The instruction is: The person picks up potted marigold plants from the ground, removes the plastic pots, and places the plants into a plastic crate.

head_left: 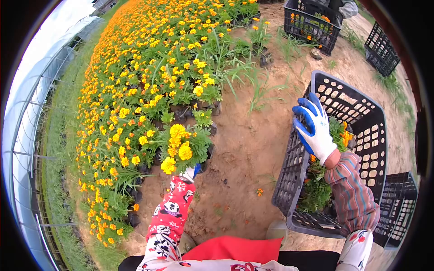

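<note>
My left hand [191,173], in a white and blue glove below a red patterned sleeve, is closed on a yellow marigold plant [180,147] at the near edge of the flower bed. Leaves and blooms hide most of its fingers. My right hand [318,128], gloved in white with blue fingers, is open with its fingers apart at the left rim of a black plastic crate [379,135]. Orange marigold plants [316,194] stand inside this crate, partly covered by my right forearm.
Rows of potted yellow and orange marigolds [149,58] fill the left side. Another crate [312,27] with plants stands at the back, a person's sleeve [348,9] beside it. More black crates [382,49] are at the right. Bare soil [244,158] and grass tufts lie between.
</note>
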Demonstrator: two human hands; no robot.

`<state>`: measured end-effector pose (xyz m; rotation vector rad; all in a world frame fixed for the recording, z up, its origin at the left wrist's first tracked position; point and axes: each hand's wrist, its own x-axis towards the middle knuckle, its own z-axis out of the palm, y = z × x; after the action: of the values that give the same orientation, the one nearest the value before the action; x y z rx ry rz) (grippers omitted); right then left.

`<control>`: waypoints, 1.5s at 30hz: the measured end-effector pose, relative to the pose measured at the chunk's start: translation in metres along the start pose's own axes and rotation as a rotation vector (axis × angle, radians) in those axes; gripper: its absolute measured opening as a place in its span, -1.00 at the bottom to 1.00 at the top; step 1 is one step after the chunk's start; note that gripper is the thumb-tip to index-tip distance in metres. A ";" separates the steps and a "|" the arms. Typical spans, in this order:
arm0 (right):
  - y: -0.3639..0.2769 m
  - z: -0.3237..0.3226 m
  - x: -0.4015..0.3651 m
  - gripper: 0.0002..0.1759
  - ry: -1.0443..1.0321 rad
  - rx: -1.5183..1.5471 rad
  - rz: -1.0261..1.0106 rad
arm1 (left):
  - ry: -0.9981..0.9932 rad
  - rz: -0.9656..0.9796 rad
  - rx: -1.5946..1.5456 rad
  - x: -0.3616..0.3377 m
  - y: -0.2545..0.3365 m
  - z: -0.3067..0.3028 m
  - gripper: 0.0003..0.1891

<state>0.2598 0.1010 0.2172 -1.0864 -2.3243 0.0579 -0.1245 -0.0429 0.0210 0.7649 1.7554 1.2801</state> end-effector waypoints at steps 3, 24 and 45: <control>-0.029 -0.026 0.006 -0.63 0.117 -0.174 -0.161 | -0.160 -0.068 -0.175 -0.028 0.013 0.006 -0.36; -0.112 -0.045 -0.035 -0.69 -0.477 0.472 -0.274 | -0.511 -0.149 -0.316 -0.061 0.021 0.027 -0.50; 0.086 -0.133 -0.111 -0.71 0.212 0.298 0.520 | -1.027 -0.025 -0.369 -0.109 0.292 0.213 -0.60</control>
<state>0.4435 0.0538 0.2526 -1.4282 -1.7305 0.4473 0.1177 0.0516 0.2952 0.9349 0.6799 0.8818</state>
